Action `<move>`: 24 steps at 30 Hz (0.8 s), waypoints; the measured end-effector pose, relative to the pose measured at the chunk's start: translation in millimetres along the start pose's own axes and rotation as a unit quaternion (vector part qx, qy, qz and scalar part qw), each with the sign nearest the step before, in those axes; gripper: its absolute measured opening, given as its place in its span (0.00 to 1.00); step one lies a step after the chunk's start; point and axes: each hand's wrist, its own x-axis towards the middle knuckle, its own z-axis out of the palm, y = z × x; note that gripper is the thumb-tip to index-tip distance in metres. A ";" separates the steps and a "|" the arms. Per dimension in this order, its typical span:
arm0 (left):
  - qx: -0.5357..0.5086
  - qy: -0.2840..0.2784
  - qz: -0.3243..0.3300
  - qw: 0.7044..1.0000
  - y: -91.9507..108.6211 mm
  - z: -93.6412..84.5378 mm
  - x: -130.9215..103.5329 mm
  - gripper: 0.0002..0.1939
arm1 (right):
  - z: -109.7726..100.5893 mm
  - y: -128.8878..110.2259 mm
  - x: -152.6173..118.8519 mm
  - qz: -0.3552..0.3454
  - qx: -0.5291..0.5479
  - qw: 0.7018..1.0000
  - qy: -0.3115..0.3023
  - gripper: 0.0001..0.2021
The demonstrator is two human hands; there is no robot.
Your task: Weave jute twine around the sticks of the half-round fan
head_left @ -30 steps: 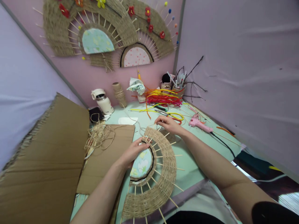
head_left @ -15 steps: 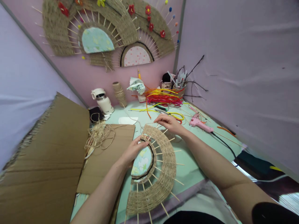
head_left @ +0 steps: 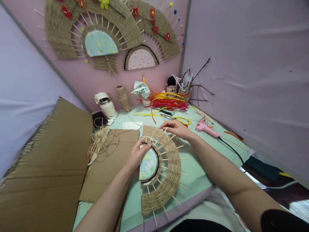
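Note:
A half-round woven twine fan (head_left: 172,161) with thin sticks poking out past its outer edge is held over the table, its straight side facing left. At its centre is a half circle of light blue floral cloth (head_left: 147,166) edged with a black cord. My left hand (head_left: 137,156) grips this centre near its upper end, thumb on top and fingers underneath. At the fan's upper outer rim, my right hand (head_left: 177,129) has its fingers pinched together by the stick ends, on the twine, which is mostly hidden there. A spool of twine (head_left: 123,98) stands behind, its strand running toward the fan.
Cardboard sheets (head_left: 111,170) lie at left under a tangle of loose twine (head_left: 102,143). A white bottle (head_left: 108,106), colourful pipe cleaners (head_left: 169,101), yellow-handled scissors (head_left: 182,120) and a pink glue gun (head_left: 207,128) are behind and right. Finished woven fans (head_left: 58,35) hang on the back wall.
The fan has turned slightly, its lower end swinging right and its upper end left. My right hand has come closer to the rim, and the strand at its fingers no longer shows clearly.

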 end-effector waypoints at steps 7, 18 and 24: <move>0.009 0.028 -0.011 1.000 1.3 -0.9 3.1 0.21 | -1.9 2.8 1.6 -0.003 -0.023 0.998 0.056 0.12; 0.046 0.039 0.000 0.998 -3.0 -1.7 3.7 0.19 | 2.8 -6.0 -2.4 -0.065 -0.076 0.985 0.138 0.12; 0.024 0.072 0.015 0.997 -1.4 -3.5 5.7 0.18 | 6.1 -9.1 -5.2 -0.099 -0.086 0.979 0.158 0.13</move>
